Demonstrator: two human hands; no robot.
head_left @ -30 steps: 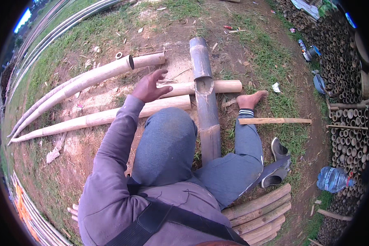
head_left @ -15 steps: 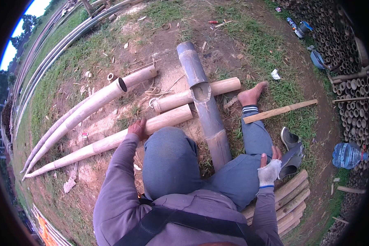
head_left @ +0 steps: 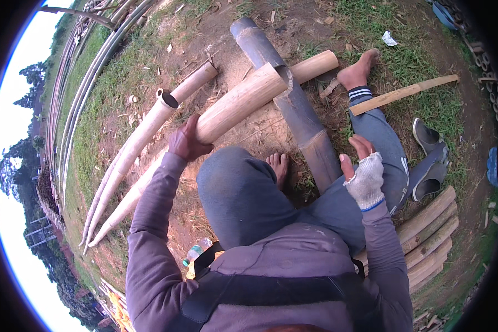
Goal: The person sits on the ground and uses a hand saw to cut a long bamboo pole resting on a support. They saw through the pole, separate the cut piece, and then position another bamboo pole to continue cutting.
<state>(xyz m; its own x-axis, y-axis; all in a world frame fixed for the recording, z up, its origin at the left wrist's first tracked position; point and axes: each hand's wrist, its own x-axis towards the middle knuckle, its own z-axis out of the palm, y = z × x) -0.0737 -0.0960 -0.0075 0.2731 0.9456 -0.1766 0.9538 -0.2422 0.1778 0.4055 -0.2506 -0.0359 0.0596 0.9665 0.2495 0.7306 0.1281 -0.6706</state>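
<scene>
My bare left hand point(head_left: 187, 139) is wrapped round a long pale bamboo pole point(head_left: 243, 102), whose cut front end is raised over a thick grey bamboo log point(head_left: 321, 146). The pole's thin far end slopes down to the lower left. A notch in the grey log is partly hidden behind the raised end. Above my right thigh, my right hand point(head_left: 365, 171), in a white fingerless glove, has its fingers apart and holds nothing. Lying across my right shin is a split bamboo strip point(head_left: 404, 95).
Another pale bamboo length point(head_left: 318, 65) lies crosswise by the grey log. Two more pale poles point(head_left: 152, 119) rest at left. Dark shoes point(head_left: 429, 157) and a stack of bamboo pieces point(head_left: 426, 238) are on the right. A plastic bottle point(head_left: 196, 252) lies by my left hip.
My left hand has lifted the front of the pale pole up and forward over the grey log. My right hand has come up off my thigh. The view has shifted.
</scene>
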